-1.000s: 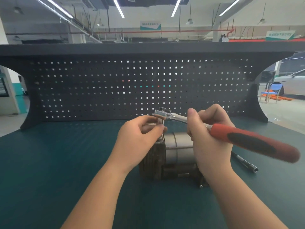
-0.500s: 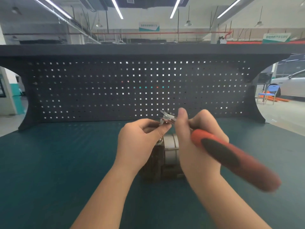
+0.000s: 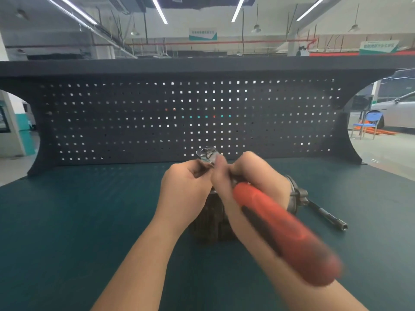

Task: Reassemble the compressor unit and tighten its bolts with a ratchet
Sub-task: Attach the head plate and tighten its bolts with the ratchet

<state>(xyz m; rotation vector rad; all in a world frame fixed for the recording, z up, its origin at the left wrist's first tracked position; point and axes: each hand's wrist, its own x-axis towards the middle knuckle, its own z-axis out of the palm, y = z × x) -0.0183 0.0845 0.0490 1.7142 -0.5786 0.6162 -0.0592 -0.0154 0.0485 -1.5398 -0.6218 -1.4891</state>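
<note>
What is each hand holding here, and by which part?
The right hand grips the ratchet on its metal shank, just ahead of the red handle. The left hand pinches something at the ratchet's head; its fingers hide what.

Workshop, pegboard [image 3: 190, 122] workbench, parked car [image 3: 395, 111]

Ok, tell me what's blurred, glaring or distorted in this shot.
Head view: the ratchet handle is smeared by motion blur in the right hand; the left hand is sharper; ceiling strip lights glare white; the pegboard top edge bows from wide-angle distortion.
</note>
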